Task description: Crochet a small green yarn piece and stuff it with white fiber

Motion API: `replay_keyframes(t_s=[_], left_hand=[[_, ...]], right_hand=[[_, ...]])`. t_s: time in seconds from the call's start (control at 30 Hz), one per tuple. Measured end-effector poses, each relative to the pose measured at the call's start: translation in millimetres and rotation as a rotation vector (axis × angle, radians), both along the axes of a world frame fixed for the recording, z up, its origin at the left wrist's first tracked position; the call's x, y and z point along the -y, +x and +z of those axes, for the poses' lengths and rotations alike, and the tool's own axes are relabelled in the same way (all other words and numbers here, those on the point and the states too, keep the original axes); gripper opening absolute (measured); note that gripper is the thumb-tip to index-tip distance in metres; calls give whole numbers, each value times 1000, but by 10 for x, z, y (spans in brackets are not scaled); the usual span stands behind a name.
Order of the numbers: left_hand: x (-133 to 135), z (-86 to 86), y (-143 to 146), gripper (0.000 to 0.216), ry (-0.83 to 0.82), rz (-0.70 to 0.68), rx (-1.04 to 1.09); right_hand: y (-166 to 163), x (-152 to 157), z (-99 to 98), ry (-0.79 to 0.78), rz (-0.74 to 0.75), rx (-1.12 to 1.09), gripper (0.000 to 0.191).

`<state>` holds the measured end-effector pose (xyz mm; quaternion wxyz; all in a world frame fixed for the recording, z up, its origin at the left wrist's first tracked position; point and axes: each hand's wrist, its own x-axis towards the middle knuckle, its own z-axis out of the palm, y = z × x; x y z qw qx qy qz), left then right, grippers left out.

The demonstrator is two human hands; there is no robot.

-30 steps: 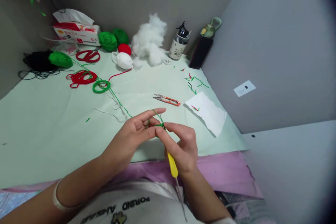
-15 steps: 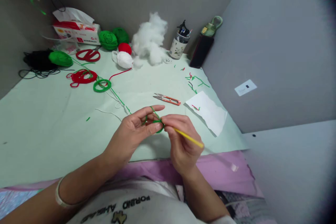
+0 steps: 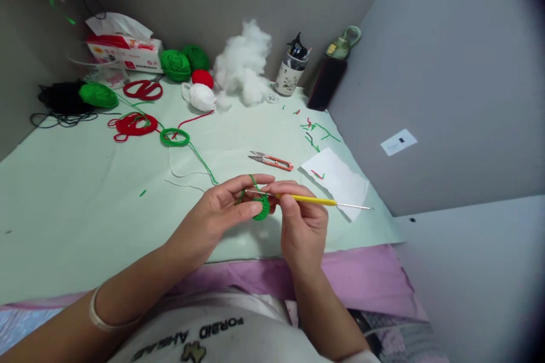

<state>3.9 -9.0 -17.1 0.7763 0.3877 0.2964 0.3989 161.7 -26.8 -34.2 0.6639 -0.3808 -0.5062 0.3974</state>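
My left hand [image 3: 221,215] pinches a small round green crochet piece [image 3: 260,210], with green yarn [image 3: 200,159] looped over its forefinger. My right hand [image 3: 300,221] grips a yellow-handled crochet hook [image 3: 310,199] lying level, its metal tip pointing left into the piece. The green yarn runs back across the pale green table [image 3: 85,193] to a green yarn coil [image 3: 174,136]. Both hands are closed, just above the table's near edge.
Orange thread snips [image 3: 271,160] and a white paper sheet [image 3: 336,180] lie beyond my hands. At the back stand yarn balls [image 3: 175,64], white stuffing [image 3: 243,65], a cup of tools [image 3: 289,75], a tissue box [image 3: 125,51] and red yarn coils [image 3: 133,124]. Grey walls close the right side.
My right hand swung the hook from pointing down toward my lap to lying level, its tip now in the green piece. The green coil on the table slid slightly right as yarn was drawn.
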Motion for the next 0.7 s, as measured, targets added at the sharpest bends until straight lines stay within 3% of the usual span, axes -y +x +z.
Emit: replay_keyframes(t_s=[0.3,0.57,0.7], left_hand=[[10,44,-54,36,149,45,-211],[6,63,-45,32,290,68,-393],[16,80,-39,35,413,121,-502]], right_hand=[[85,-5,19,-57,68,-114,16],[168,6,61,56,139,17,18],[180,46,123,152,77,187,21]])
